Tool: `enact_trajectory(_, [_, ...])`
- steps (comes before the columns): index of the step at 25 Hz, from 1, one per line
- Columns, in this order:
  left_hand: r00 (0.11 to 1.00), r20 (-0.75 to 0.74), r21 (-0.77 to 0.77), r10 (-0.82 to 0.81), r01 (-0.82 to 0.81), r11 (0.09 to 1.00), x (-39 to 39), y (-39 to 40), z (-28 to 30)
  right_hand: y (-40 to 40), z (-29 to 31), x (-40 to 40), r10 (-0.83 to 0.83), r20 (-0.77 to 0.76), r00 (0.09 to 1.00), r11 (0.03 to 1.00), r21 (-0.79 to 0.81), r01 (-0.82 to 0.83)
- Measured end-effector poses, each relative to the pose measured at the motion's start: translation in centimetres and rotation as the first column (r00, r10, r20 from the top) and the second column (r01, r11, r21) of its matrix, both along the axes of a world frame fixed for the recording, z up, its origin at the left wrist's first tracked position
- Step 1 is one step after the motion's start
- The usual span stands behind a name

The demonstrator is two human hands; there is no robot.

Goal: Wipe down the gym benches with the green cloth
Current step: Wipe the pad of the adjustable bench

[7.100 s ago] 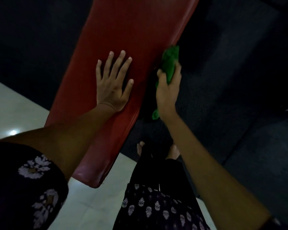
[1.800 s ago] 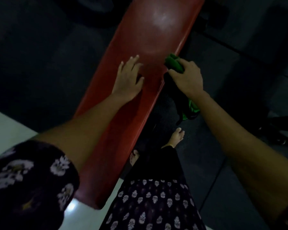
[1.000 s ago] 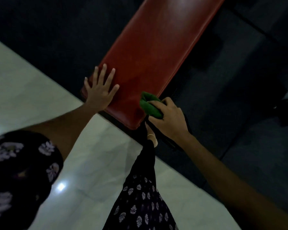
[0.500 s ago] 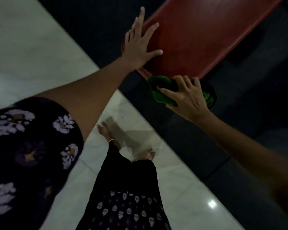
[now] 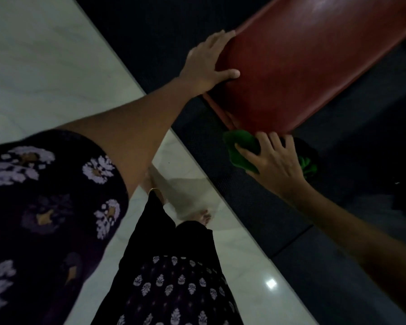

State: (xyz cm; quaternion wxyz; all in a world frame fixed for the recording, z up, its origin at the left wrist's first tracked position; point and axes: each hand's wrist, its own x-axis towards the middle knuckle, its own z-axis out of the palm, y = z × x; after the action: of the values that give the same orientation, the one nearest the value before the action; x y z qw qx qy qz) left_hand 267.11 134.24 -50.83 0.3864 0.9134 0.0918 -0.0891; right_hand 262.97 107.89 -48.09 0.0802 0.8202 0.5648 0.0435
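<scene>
**Cloth reaches the near end of the red bench**

Since the earlier frames, both hands have travelled down the length of the red bench to its near end: seven seconds back the cloth was working along the bench's long right edge, and now it sits at the short end edge. The left hand has also slid from the middle of the pad to the bench's near left corner.

The right hand presses the green cloth against the end face of the bench, just under the lip of the pad. Its fingers are spread and only slightly bent over the bunched fabric, more pushing than gripping; whether the thumb pinches the cloth cannot be told. A second bit of green shows past the hand, on the side away from the bench's left corner.

The left hand lies flat on the near left corner of the bench, fingers straight along the side edge and thumb resting on the top surface. It holds nothing and appears to brace the person.

As a judgement, this bench is close to finished: the wipe seems to have run the side and is now at the end edge. No damp sheen is clear in the dim light, so coverage of the top cannot be confirmed. No other bench is in view beyond this one, and any others are presumably left to do.
</scene>
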Motion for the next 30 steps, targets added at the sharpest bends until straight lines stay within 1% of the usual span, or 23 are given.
enact_trajectory(2, [1.000,0.026,-0.135,0.017,-0.013,0.991,0.0,0.4,-0.3,0.3,0.1,-0.2,-0.025,0.010,1.000,0.999,-0.044,0.025])
enact_trajectory(4, [0.998,-0.024,-0.300,0.063,-0.067,0.952,0.3,1.3,-0.2,5.4,-0.2,0.7,-0.087,0.068,0.994,0.996,-0.031,0.089])
enact_trajectory(6, [0.991,-0.088,-0.436,0.106,-0.134,0.890,0.6,2.2,-0.4,11.3,-0.4,1.8,-0.129,0.131,0.983,0.988,-0.064,0.138])
enact_trajectory(8, [0.987,-0.107,-0.493,0.117,-0.155,0.856,0.6,2.5,-0.7,13.3,-0.6,2.7,-0.127,0.163,0.978,0.985,-0.099,0.144])
enact_trajectory(9, [0.987,-0.117,-0.513,0.110,-0.155,0.844,0.5,2.5,-0.9,12.3,-0.8,2.9,-0.107,0.154,0.982,0.991,-0.060,0.117])
enact_trajectory(11, [0.986,-0.143,-0.562,0.081,-0.149,0.814,0.2,2.5,-1.1,7.9,-0.8,2.0,-0.103,0.078,0.992,0.995,0.015,0.102])
enact_trajectory(14, [0.983,-0.173,-0.634,0.061,-0.159,0.757,0.1,2.7,-1.1,2.3,0.5,-0.6,-0.137,-0.024,0.990,0.990,-0.023,0.137])
enact_trajectory(16, [0.979,-0.200,-0.651,0.034,-0.159,0.742,0.6,3.3,-0.9,3.8,0.6,0.0,-0.185,-0.050,0.981,0.982,-0.050,0.182])
enact_trajectory(18, [0.967,-0.252,-0.676,0.033,-0.200,0.709,1.1,3.9,-0.2,8.2,0.4,1.5,-0.225,-0.048,0.973,0.974,-0.036,0.224])
enact_trajectory(19, [0.956,-0.285,-0.698,0.070,-0.257,0.668,1.1,4.1,0.2,10.4,0.2,2.0,-0.234,-0.052,0.971,0.972,-0.020,0.233])
enact_trajectory(21, [0.913,-0.374,-0.752,0.163,-0.401,0.523,0.9,4.3,0.8,13.0,-0.1,2.6,-0.260,-0.113,0.959,0.966,-0.026,0.259])
enact_trajectory(22, [0.892,-0.409,-0.772,0.194,-0.451,0.447,0.7,4.2,0.9,13.3,0.0,2.7,-0.288,-0.172,0.942,0.958,-0.034,0.286])
enact_trajectory(23, [0.874,-0.433,-0.784,0.218,-0.485,0.388,0.3,4.1,0.7,13.0,0.4,3.0,-0.349,-0.255,0.902,0.934,-0.022,0.356])
enact_trajectory(24, [0.860,-0.449,-0.787,0.243,-0.510,0.347,-0.1,4.0,0.5,12.5,1.0,3.8,-0.458,-0.362,0.812,0.872,-0.004,0.490])
enact_trajectory(25, [0.848,-0.457,-0.784,0.270,-0.527,0.327,-0.4,4.0,0.5,12.0,1.5,5.0,-0.585,-0.454,0.672,0.756,-0.005,0.655])
enact_trajectory(26, [0.844,-0.447,-0.774,0.296,-0.530,0.346,-0.6,4.0,0.4,11.6,1.8,6.6,-0.679,-0.511,0.527,0.619,-0.013,0.785])
enact_trajectory(27, [0.860,-0.403,-0.747,0.314,-0.507,0.431,-0.9,3.9,0.5,11.8,2.1,8.1,-0.743,-0.524,0.416,0.506,-0.034,0.862])
enact_trajectory(28, [0.894,-0.328,-0.695,0.304,-0.447,0.564,-1.2,3.5,0.5,12.3,2.3,9.1,-0.776,-0.470,0.420,0.508,-0.071,0.858])
enact_trajectory(29, [0.938,-0.236,-0.615,0.255,-0.348,0.708,-1.6,2.9,0.6,13.0,2.5,9.5,-0.771,-0.420,0.479,0.570,-0.120,0.813])
enact_trajectory(30, [0.967,-0.167,-0.505,0.191,-0.250,0.826,-1.8,2.1,0.6,13.5,2.8,9.7,-0.718,-0.372,0.589,0.672,-0.151,0.725])
